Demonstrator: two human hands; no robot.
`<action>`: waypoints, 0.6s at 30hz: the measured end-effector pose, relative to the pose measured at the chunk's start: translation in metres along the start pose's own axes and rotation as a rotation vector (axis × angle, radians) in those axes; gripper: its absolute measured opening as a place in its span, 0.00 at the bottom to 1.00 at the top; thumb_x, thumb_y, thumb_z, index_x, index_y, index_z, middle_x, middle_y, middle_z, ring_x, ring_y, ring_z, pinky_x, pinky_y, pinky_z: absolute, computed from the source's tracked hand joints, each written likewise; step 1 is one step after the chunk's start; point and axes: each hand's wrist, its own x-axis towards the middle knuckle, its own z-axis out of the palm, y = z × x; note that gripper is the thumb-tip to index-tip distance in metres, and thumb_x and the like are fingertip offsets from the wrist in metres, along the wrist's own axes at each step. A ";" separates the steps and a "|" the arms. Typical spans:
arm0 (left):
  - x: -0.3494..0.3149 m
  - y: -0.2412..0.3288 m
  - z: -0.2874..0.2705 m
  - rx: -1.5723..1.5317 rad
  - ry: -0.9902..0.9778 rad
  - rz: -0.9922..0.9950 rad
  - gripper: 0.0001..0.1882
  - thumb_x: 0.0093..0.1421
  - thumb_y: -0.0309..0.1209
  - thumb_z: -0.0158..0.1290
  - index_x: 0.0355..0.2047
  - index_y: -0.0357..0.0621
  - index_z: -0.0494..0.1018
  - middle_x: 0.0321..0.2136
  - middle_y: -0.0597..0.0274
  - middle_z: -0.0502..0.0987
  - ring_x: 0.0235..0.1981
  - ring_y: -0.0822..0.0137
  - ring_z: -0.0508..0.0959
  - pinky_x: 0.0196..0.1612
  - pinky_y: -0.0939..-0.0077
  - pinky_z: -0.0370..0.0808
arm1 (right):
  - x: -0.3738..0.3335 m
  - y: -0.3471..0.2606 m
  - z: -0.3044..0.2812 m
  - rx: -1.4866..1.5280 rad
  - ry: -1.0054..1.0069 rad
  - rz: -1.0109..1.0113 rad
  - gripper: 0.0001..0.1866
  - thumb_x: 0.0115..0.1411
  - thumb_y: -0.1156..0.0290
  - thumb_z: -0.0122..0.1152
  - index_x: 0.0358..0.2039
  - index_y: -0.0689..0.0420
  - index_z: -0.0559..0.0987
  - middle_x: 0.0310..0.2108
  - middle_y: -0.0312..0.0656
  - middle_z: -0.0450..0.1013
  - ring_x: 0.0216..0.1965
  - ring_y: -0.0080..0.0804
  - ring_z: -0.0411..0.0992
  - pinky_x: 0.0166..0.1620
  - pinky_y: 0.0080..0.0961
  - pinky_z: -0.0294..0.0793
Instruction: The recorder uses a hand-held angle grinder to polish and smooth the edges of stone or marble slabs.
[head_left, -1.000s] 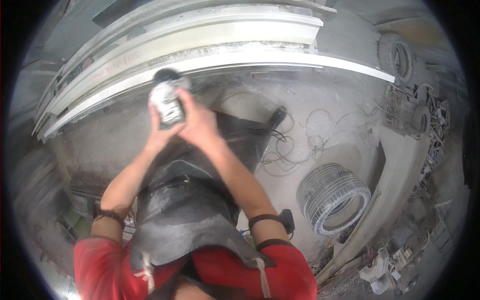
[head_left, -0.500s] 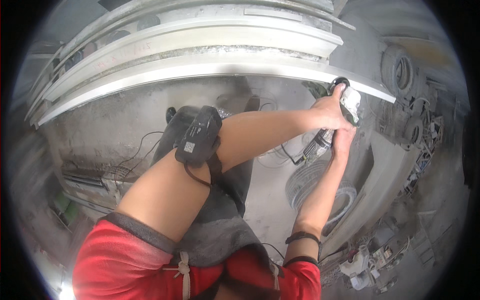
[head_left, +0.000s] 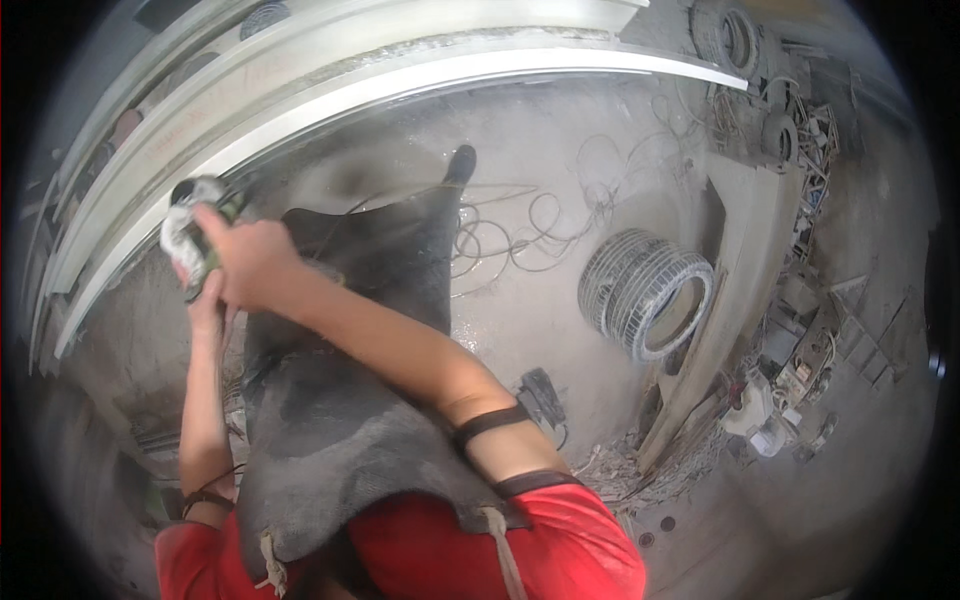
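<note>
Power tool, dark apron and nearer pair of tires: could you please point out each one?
Power tool (head_left: 178, 240), head view: on its white section.
Dark apron (head_left: 320, 445), head view: on its broad middle.
Nearer pair of tires (head_left: 625, 288), head view: on the ribbed tread.

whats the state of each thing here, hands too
white and green power tool, held; running unclear
left hand, gripping the tool, partly hidden
right hand, gripping the tool
black apron, worn, marked grey
cable, loosely looped on the floor
paired tyres, resting together
long pale beams, side by side
</note>
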 end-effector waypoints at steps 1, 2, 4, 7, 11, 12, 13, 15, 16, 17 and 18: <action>0.001 -0.006 -0.005 -0.001 -0.008 -0.004 0.39 0.62 0.30 0.57 0.69 0.51 0.49 0.59 0.60 0.66 0.50 0.64 0.76 0.43 0.69 0.80 | -0.003 0.003 -0.002 -0.003 0.005 0.007 0.45 0.48 0.60 0.66 0.66 0.53 0.59 0.36 0.60 0.78 0.38 0.56 0.79 0.43 0.49 0.77; 0.004 -0.013 -0.005 -0.030 -0.034 -0.025 0.39 0.62 0.31 0.57 0.69 0.52 0.49 0.59 0.60 0.66 0.52 0.64 0.75 0.47 0.67 0.79 | -0.005 0.008 -0.008 -0.010 0.010 0.006 0.44 0.48 0.61 0.66 0.66 0.52 0.59 0.36 0.59 0.78 0.38 0.55 0.79 0.43 0.48 0.77; 0.009 -0.030 0.016 0.016 -0.095 0.011 0.41 0.62 0.31 0.57 0.70 0.53 0.47 0.60 0.58 0.65 0.57 0.62 0.72 0.54 0.64 0.75 | -0.017 0.020 -0.036 -0.010 -0.023 0.074 0.45 0.48 0.61 0.65 0.66 0.51 0.59 0.37 0.57 0.79 0.39 0.55 0.79 0.43 0.47 0.78; 0.025 -0.034 0.170 0.319 -0.236 0.119 0.54 0.56 0.31 0.66 0.71 0.42 0.39 0.63 0.53 0.59 0.66 0.57 0.61 0.68 0.62 0.60 | -0.068 0.082 -0.132 -0.002 0.194 0.234 0.44 0.46 0.66 0.67 0.65 0.43 0.58 0.39 0.56 0.78 0.41 0.60 0.78 0.46 0.50 0.78; 0.065 -0.044 0.407 0.499 -0.553 0.560 0.66 0.43 0.45 0.74 0.68 0.35 0.38 0.61 0.41 0.61 0.64 0.48 0.66 0.65 0.56 0.66 | -0.141 0.215 -0.277 -0.266 0.501 0.171 0.38 0.50 0.73 0.67 0.63 0.60 0.67 0.58 0.49 0.71 0.54 0.43 0.74 0.58 0.36 0.73; 0.075 -0.057 0.453 0.484 -0.524 0.609 0.66 0.43 0.46 0.73 0.68 0.35 0.38 0.58 0.37 0.66 0.62 0.45 0.69 0.64 0.58 0.67 | -0.152 0.232 -0.313 0.144 0.505 0.308 0.28 0.55 0.70 0.63 0.58 0.62 0.73 0.53 0.47 0.75 0.52 0.34 0.74 0.56 0.34 0.73; 0.067 -0.048 0.500 0.428 -0.578 0.426 0.67 0.42 0.45 0.74 0.68 0.35 0.39 0.57 0.32 0.68 0.57 0.41 0.74 0.63 0.61 0.69 | -0.171 0.253 -0.347 0.113 0.589 0.333 0.20 0.58 0.67 0.60 0.47 0.66 0.80 0.43 0.42 0.79 0.43 0.28 0.75 0.49 0.32 0.75; 0.071 -0.023 0.567 0.582 -0.777 0.107 0.68 0.42 0.49 0.73 0.70 0.39 0.38 0.57 0.26 0.68 0.55 0.37 0.75 0.63 0.57 0.69 | -0.202 0.299 -0.404 0.082 0.693 0.451 0.14 0.60 0.66 0.59 0.32 0.67 0.81 0.30 0.35 0.77 0.33 0.22 0.70 0.36 0.29 0.73; 0.077 -0.016 0.582 0.625 -0.820 0.060 0.68 0.42 0.48 0.73 0.71 0.41 0.37 0.55 0.26 0.70 0.53 0.38 0.77 0.62 0.59 0.70 | -0.196 0.307 -0.411 0.108 0.808 0.436 0.14 0.60 0.67 0.59 0.28 0.67 0.81 0.27 0.32 0.75 0.30 0.21 0.69 0.33 0.29 0.71; 0.078 -0.013 0.592 0.677 -0.808 0.069 0.68 0.42 0.47 0.73 0.71 0.41 0.37 0.54 0.27 0.71 0.52 0.38 0.77 0.62 0.59 0.70 | -0.194 0.307 -0.412 0.102 0.801 0.440 0.14 0.60 0.67 0.59 0.28 0.67 0.81 0.27 0.32 0.75 0.30 0.21 0.69 0.33 0.29 0.71; 0.078 -0.012 0.592 0.728 -0.794 0.081 0.68 0.42 0.46 0.73 0.71 0.41 0.37 0.54 0.28 0.72 0.52 0.38 0.78 0.62 0.60 0.70 | -0.190 0.305 -0.409 0.119 0.800 0.421 0.14 0.61 0.67 0.58 0.29 0.67 0.81 0.27 0.32 0.76 0.31 0.21 0.69 0.33 0.29 0.72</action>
